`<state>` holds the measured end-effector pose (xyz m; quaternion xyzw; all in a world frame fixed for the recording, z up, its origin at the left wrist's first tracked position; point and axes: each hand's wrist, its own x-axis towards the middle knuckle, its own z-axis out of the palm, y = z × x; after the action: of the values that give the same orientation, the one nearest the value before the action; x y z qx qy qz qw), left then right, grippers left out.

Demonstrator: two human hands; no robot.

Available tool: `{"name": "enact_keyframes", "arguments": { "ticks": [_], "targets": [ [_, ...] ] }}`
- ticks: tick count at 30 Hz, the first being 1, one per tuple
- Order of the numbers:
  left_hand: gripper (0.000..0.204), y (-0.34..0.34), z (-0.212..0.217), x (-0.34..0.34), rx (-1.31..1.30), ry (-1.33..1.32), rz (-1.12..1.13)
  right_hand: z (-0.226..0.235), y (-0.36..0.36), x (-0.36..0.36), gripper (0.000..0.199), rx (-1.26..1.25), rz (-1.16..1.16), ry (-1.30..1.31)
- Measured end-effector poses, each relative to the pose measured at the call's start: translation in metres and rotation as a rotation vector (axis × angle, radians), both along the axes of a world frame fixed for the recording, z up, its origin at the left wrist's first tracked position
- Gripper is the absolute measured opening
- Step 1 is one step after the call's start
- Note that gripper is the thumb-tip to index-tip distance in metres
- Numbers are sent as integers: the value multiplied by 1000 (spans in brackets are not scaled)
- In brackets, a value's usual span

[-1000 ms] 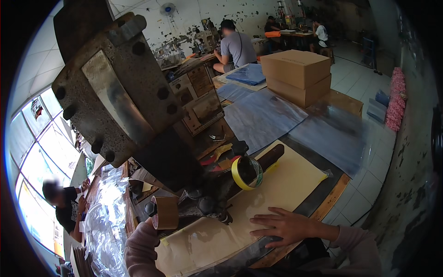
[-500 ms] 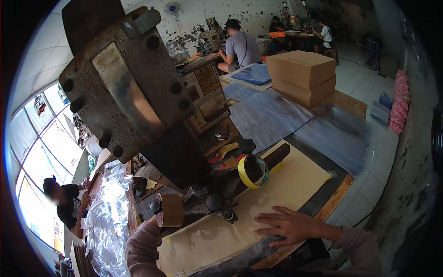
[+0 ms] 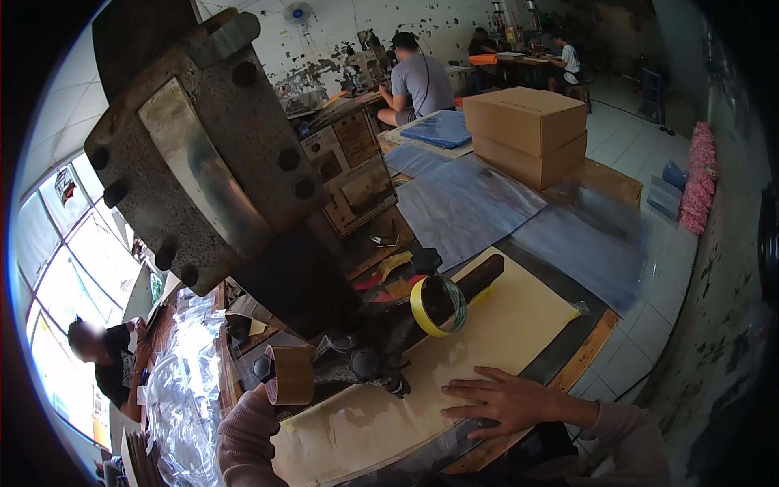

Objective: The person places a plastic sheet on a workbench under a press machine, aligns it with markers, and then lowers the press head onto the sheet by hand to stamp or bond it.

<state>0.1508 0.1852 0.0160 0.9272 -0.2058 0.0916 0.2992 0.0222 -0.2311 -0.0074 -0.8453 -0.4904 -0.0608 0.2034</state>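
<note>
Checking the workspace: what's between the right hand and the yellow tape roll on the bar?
In the head view, only bare tan sheet lies between the right hand, flat on it, and the yellow tape roll on the dark bar.

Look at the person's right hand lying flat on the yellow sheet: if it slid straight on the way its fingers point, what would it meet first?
Probably the machine's dark metal foot: the right hand points left across bare yellow sheet toward it, though depth is unclear.

window daylight, warped dark edges
</note>
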Motion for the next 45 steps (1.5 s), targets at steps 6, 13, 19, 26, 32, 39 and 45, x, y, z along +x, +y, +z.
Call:
{"name": "enact_keyframes", "arguments": {
  "ticks": [6,13,19,26,32,39,45],
  "targets": [
    [23,0,1,1,12,-5,-5,-3,0,1,52,0,-2,-16],
    [23,0,1,0,20,-10,0,-3,-2,-2,51,5,-10,-15],
    [23,5,-3,1,22,-25,12,-3,-4,-1,51,8,-2,4],
    [24,23,15,6,36,-121,17,7,0,0,53,-12,-10,-4],
    [26,55,2,28,-53,-79,61,6,3,-1,53,-71,-47,0],
    [24,104,-28,4,20,-270,391,12,5,-4,52,-83,-22,8],
    [21,103,-21,-27,82,-289,501,9,6,-3,53,-57,-45,29]
  ]
}}
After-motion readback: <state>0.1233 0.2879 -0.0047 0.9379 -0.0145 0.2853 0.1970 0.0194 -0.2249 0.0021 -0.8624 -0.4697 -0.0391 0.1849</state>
